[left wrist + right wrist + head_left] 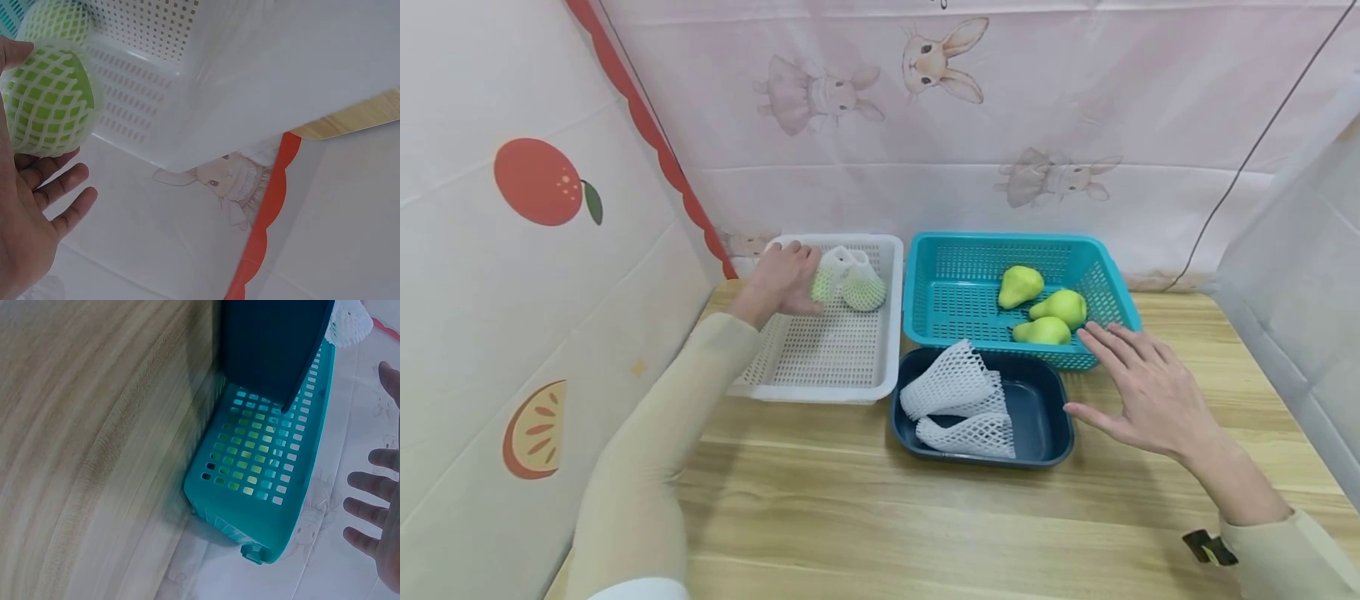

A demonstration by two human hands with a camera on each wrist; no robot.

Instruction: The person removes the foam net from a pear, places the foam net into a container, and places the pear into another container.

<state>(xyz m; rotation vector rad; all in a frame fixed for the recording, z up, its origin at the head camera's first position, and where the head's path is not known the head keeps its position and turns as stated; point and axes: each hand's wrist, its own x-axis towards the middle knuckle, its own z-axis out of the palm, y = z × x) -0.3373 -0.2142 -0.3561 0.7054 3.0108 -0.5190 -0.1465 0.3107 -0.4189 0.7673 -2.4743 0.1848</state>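
Note:
My left hand (782, 279) is over the left side of the white basket (891, 333), fingers spread loosely beside a green pear in a white foam net (50, 103). In the left wrist view the thumb overlaps the top of that net, and the fingertips show beyond its lower edge. A second netted pear (863, 292) lies right beside it in the basket. My right hand (1150, 387) hovers with extended, spread fingers near the front right corner of the teal basket (925, 250). Three bare green pears, one of them a front pear (1045, 331), lie inside it.
A dark blue bin (1037, 408) stands in front of the teal basket, holding several white foam nets (951, 383). Everything stands on a wood-grain table (880, 525). Printed cloth walls (865, 192) enclose the back and both sides. A small dark clip (1210, 548) is by the right sleeve.

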